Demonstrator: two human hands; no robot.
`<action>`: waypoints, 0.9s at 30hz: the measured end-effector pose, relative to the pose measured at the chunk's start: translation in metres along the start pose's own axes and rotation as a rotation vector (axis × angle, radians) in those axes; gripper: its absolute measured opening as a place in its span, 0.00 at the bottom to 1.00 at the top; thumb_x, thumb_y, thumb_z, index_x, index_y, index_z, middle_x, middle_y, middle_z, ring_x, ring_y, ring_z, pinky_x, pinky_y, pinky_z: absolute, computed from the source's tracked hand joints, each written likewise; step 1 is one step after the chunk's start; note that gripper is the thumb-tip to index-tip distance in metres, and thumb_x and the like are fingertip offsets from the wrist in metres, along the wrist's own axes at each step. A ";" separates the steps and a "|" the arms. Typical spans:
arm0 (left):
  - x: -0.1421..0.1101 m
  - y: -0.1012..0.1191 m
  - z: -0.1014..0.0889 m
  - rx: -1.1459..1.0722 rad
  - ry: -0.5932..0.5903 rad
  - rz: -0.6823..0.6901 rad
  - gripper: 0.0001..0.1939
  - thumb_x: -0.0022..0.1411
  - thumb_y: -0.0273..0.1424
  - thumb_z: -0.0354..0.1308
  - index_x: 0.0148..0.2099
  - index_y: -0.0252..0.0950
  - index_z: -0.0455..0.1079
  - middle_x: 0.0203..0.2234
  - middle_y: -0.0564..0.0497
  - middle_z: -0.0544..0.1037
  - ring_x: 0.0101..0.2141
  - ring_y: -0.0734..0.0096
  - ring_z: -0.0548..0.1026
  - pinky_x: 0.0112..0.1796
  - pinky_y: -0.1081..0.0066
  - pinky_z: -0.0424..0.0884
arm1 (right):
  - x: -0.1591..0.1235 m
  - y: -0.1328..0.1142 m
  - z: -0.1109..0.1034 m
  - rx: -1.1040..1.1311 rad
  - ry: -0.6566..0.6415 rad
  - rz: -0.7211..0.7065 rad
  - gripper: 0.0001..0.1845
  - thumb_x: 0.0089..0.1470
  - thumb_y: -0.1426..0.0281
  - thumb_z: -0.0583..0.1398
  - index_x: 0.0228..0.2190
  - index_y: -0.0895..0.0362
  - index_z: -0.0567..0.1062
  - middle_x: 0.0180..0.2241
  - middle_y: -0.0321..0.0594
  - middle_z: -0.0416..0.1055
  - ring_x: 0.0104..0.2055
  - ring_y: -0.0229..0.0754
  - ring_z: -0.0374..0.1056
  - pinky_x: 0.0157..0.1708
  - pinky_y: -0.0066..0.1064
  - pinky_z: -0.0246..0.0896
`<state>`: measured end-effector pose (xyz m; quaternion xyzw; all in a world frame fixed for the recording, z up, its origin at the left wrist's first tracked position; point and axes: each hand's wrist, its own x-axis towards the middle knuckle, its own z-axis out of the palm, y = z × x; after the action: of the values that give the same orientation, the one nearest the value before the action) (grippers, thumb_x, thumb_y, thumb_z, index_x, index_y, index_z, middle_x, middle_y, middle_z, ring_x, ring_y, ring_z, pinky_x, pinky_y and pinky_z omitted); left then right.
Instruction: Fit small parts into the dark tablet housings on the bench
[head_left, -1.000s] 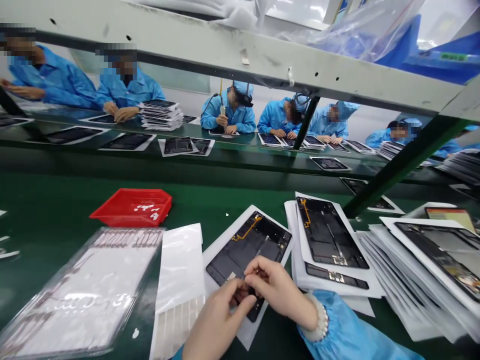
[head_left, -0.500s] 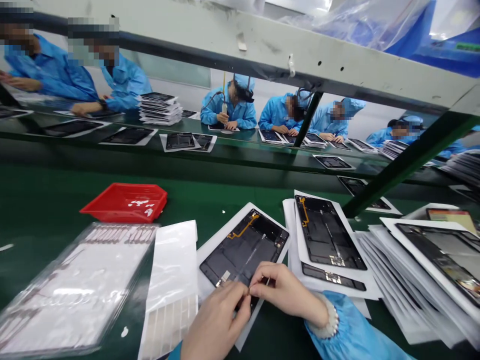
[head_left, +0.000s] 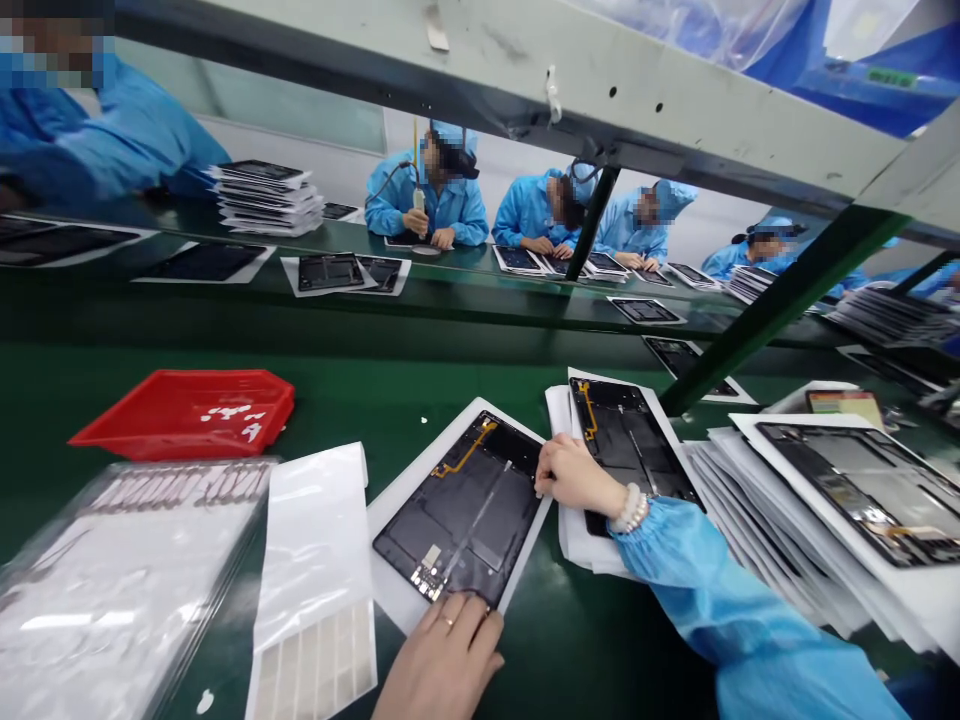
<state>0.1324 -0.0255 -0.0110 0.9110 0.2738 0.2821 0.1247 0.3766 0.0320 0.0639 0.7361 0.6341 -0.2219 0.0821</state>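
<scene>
A black tablet back panel [head_left: 457,510] with a gold flex cable [head_left: 465,455] lies on a white sheet [head_left: 382,530]. My left hand [head_left: 442,660], wearing a ring, rests at the panel's lower edge and holds nothing I can see. My right hand [head_left: 574,478], with a beaded bracelet and blue sleeve, has its fingertips bunched at the panel's right edge. Whether those fingers pinch something small is hidden. A second black panel [head_left: 630,445] lies just beyond my right hand, partly covered by my wrist.
A red plastic tray [head_left: 184,415] and a clear bag of label sheets [head_left: 127,590] lie left, beside a white strip sheet [head_left: 311,570]. A stack of panels [head_left: 847,490] fills the right. A steel beam [head_left: 600,110] crosses above, with blue-gowned co-workers at the bench beyond.
My hands have parted from their pinch over the panel. The left has dropped to the lower edge, and the right has moved up to the right edge. The whole scene has shifted left in view.
</scene>
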 end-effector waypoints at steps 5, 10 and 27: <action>0.002 -0.002 -0.001 0.015 0.044 0.015 0.13 0.49 0.20 0.46 0.35 0.38 0.66 0.28 0.54 0.66 0.35 0.80 0.55 0.41 0.77 0.46 | 0.005 -0.001 0.003 -0.036 -0.039 -0.009 0.05 0.47 0.77 0.59 0.25 0.59 0.75 0.37 0.36 0.69 0.46 0.42 0.55 0.47 0.37 0.45; 0.000 -0.002 0.001 0.009 0.046 0.013 0.12 0.50 0.20 0.45 0.35 0.38 0.65 0.27 0.53 0.65 0.35 0.80 0.55 0.42 0.77 0.46 | 0.006 -0.002 0.001 -0.103 -0.071 0.015 0.05 0.48 0.77 0.58 0.27 0.60 0.75 0.38 0.36 0.68 0.47 0.42 0.55 0.48 0.37 0.45; -0.001 -0.012 0.000 0.009 0.117 0.085 0.22 0.61 0.28 0.33 0.36 0.42 0.69 0.29 0.55 0.68 0.38 0.82 0.57 0.44 0.78 0.47 | 0.042 0.001 -0.011 -0.394 0.040 0.126 0.21 0.61 0.61 0.50 0.44 0.65 0.72 0.44 0.49 0.66 0.50 0.51 0.56 0.48 0.39 0.49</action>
<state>0.1263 -0.0164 -0.0159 0.9043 0.2429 0.3387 0.0920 0.3844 0.0735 0.0554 0.7483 0.6195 -0.0736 0.2255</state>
